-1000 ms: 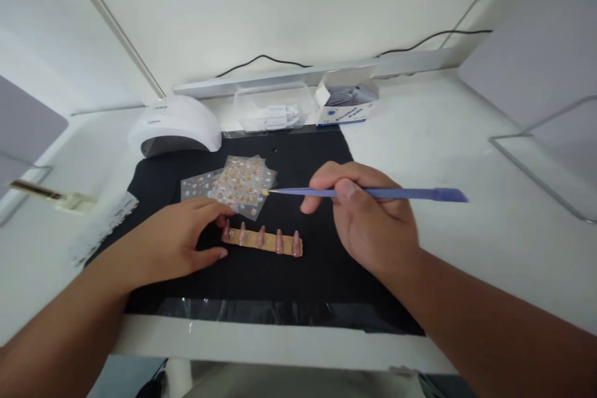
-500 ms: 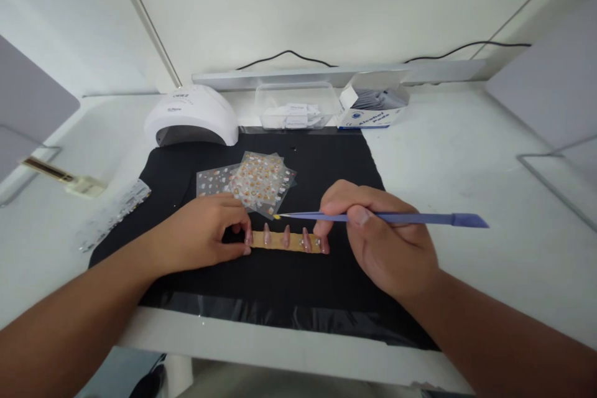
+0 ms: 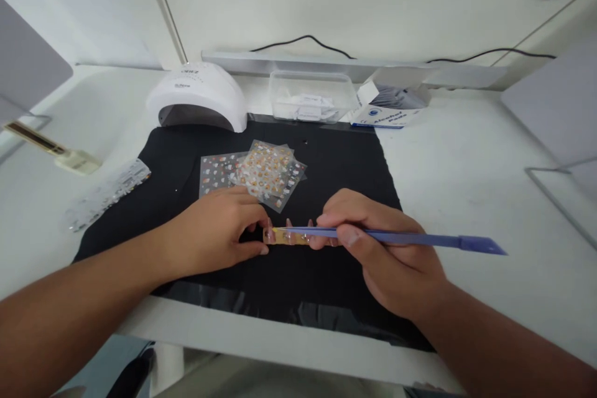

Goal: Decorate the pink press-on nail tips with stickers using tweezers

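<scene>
My left hand (image 3: 221, 224) has its thumb and index finger closed around the left end of a tan strip (image 3: 280, 237). Several pinkish false nails (image 3: 289, 224) stand on the strip, some with shiny gems. In my right hand (image 3: 392, 255) is a pair of purple tweezers (image 3: 429, 239), pinched between thumb and fingers and pointing left. Their tip lies over the strip by the leftmost nails, close to my left fingertips. My right fingers hide the strip's right end. Just behind my left hand lie overlapping clear sticker sheets (image 3: 268, 168) with orange and white designs.
A black mat (image 3: 298, 286) covers the middle of the white table. Along the back stand a white nail lamp (image 3: 200, 90), a clear plastic box (image 3: 312, 90) and an alcohol pads box (image 3: 389, 113). To the left lie a silvery sheet (image 3: 112, 193) and a polish bottle (image 3: 77, 160).
The tweezers' tip, with a small yellow piece at it earlier, has come down from the sticker sheets' edge onto the strip's left part. The whole view has shifted slightly.
</scene>
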